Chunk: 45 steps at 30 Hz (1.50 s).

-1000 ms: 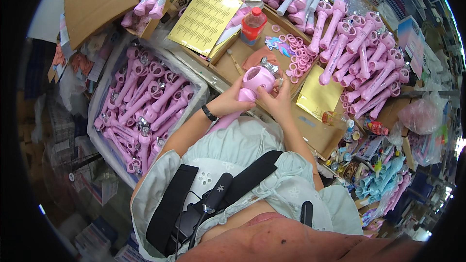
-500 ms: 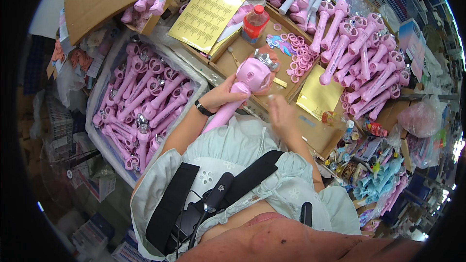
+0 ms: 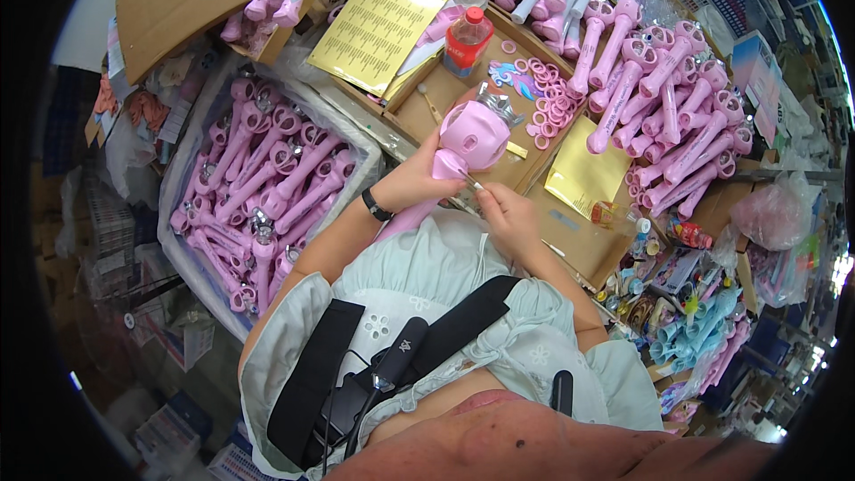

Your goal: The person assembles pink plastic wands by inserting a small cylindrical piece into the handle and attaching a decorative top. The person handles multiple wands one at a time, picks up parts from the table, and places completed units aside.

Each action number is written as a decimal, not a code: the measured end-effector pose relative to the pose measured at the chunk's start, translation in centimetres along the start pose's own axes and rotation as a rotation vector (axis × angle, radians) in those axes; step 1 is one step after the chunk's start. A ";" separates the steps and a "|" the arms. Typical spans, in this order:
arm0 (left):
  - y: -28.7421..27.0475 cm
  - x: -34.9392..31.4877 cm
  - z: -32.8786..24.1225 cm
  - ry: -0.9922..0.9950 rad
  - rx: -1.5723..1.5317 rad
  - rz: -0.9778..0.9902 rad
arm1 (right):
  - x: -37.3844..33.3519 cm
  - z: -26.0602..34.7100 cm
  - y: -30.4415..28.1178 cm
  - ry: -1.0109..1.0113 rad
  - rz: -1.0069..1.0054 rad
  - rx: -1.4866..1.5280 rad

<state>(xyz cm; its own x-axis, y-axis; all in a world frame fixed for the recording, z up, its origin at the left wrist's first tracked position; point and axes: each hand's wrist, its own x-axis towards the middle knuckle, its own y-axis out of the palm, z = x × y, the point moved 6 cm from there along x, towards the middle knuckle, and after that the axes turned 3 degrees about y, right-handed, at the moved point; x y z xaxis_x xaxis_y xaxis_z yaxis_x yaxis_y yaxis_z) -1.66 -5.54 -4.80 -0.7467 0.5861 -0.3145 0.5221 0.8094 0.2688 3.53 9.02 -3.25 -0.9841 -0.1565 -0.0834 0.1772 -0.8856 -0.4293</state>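
A pink toy wand with a round head and a silver crown is tilted across my lap. My left hand is closed around its neck, just below the head. In my right hand I pinch a thin brush-like tool. Its dark tip reaches the wand's neck beside my left fingers; whether it touches cannot be made out. The wand's lower handle runs down by my left forearm and is partly hidden.
A lined bin of pink wands stands at left. The cardboard tray ahead holds pink rings, a red-capped bottle and yellow sheets. More wands are heaped at right, near a lying bottle.
My right hand has come left and down to the wand's neck, now with the thin tool's tip showing. The wand's head has turned and shifted slightly right in my left hand.
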 end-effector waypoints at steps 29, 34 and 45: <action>-0.6 0.5 -4.0 0.480 0.555 0.087 | -1.3 -4.7 1.8 0.538 0.374 0.633; -6.3 0.3 -4.6 0.425 0.069 -0.129 | -3.7 -12.5 -4.0 0.540 -0.139 -0.526; -1.9 4.6 -11.8 0.847 -1.141 0.348 | 2.6 1.1 2.3 -0.062 0.416 0.476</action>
<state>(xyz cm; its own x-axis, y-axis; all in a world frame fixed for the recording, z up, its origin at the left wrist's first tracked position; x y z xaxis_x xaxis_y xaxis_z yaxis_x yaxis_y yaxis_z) -10.96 -4.86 3.96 -0.8778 0.2194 0.4258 0.4212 -0.0694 0.9043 1.34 6.10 -3.47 -0.8349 -0.5414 -0.0988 0.5362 -0.8407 0.0758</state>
